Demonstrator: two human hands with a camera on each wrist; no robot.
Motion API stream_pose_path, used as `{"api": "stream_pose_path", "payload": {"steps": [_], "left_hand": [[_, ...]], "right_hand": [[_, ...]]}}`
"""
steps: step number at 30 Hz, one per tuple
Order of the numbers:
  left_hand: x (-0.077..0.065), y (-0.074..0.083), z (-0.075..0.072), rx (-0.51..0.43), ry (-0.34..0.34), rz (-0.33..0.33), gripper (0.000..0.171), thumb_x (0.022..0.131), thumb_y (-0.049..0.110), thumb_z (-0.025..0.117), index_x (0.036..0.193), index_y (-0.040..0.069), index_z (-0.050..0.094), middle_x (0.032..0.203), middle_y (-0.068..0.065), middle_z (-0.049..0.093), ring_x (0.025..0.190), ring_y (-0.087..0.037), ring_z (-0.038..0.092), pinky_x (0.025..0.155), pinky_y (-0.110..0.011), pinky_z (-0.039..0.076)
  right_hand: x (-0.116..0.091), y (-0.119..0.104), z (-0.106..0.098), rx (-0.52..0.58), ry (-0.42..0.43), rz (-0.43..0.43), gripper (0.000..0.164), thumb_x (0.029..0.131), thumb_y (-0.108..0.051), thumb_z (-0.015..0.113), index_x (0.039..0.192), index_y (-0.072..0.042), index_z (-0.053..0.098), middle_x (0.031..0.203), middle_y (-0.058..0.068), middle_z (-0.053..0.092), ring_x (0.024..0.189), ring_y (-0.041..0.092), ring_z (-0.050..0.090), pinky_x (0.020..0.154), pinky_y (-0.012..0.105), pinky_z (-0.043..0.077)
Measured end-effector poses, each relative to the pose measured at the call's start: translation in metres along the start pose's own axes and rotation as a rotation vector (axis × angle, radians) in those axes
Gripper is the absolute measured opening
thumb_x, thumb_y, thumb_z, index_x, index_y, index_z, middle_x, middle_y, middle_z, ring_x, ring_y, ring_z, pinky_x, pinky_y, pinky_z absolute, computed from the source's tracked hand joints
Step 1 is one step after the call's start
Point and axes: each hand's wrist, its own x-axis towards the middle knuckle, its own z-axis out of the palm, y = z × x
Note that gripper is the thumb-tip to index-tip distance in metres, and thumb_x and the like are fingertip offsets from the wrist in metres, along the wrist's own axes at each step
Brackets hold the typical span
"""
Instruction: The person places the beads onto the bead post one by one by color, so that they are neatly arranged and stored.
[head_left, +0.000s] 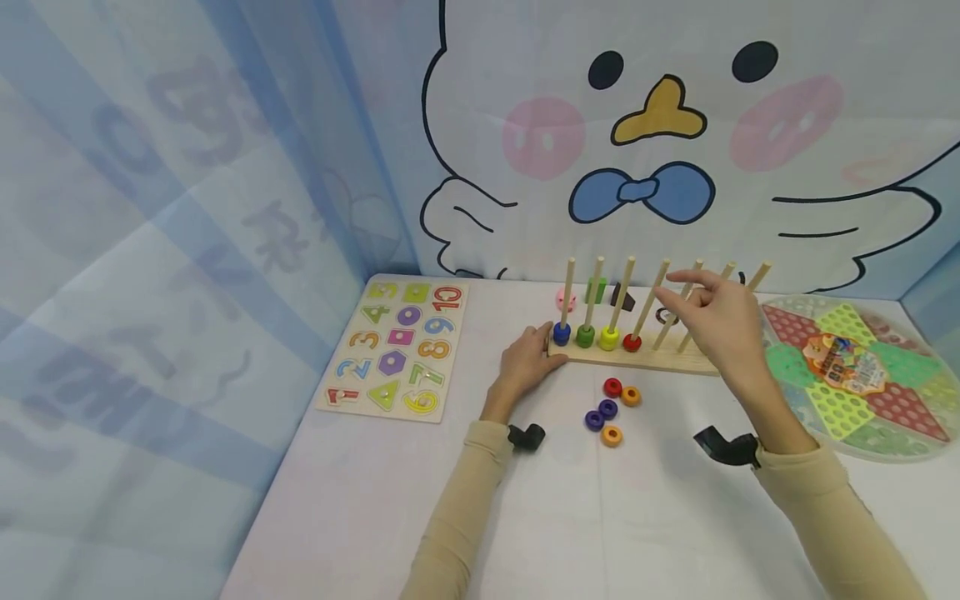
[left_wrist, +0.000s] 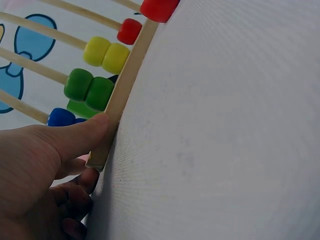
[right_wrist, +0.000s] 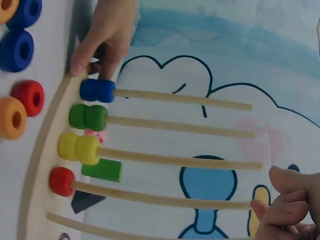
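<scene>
A wooden peg rack (head_left: 663, 360) stands on the table with a row of upright pegs. From its left end, the first three pegs carry pairs of beads: blue (right_wrist: 96, 91), green (left_wrist: 89, 89) and yellow (head_left: 609, 337). A single red bead (right_wrist: 61, 181) sits at the foot of the fourth peg. My left hand (head_left: 525, 360) grips the rack's left end, thumb along the front edge of the base and fingers beyond it. By the top of the fourth peg is my right hand (head_left: 716, 321), thumb and forefinger apart, no bead visible between them.
Several loose beads lie before the rack: a red bead (head_left: 612, 387), an orange bead (head_left: 631, 396) and blue beads (head_left: 594, 421) among them. A number puzzle board (head_left: 397, 350) lies left, a round patterned board (head_left: 862, 367) right. Small shapes, including a green block (right_wrist: 102, 170), lie behind the rack.
</scene>
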Motion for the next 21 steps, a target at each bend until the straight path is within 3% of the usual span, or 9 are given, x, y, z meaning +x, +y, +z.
{"api": "stream_pose_path", "payload": {"steps": [9, 15, 21], "left_hand": [[-0.001, 0.002, -0.002, -0.003, 0.003, -0.006, 0.072, 0.086, 0.05, 0.064, 0.145, 0.016, 0.04, 0.092, 0.004, 0.05, 0.075, -0.01, 0.048, 0.062, -0.025, 0.038], [-0.002, 0.003, -0.002, 0.0, 0.0, -0.006, 0.072, 0.086, 0.051, 0.063, 0.145, 0.016, 0.04, 0.093, 0.003, 0.05, 0.076, -0.01, 0.048, 0.063, -0.026, 0.039], [-0.001, 0.003, -0.001, -0.004, -0.005, -0.012, 0.072, 0.086, 0.051, 0.064, 0.145, 0.016, 0.041, 0.091, 0.005, 0.049, 0.075, -0.009, 0.048, 0.062, -0.025, 0.038]], "right_hand": [[-0.038, 0.04, 0.04, 0.013, -0.188, 0.077, 0.042, 0.088, -0.038, 0.067, 0.112, -0.004, 0.065, 0.051, 0.001, 0.042, 0.042, 0.013, 0.031, 0.038, 0.028, 0.025], [-0.048, 0.063, 0.064, -0.017, -0.307, 0.103, 0.035, 0.084, -0.029, 0.074, 0.109, -0.004, 0.068, 0.054, 0.0, 0.043, 0.045, 0.013, 0.035, 0.041, 0.027, 0.026], [-0.052, 0.076, 0.076, -0.067, -0.432, 0.139, 0.04, 0.079, -0.026, 0.076, 0.114, -0.009, 0.068, 0.059, 0.0, 0.037, 0.052, 0.015, 0.033, 0.048, 0.028, 0.025]]}}
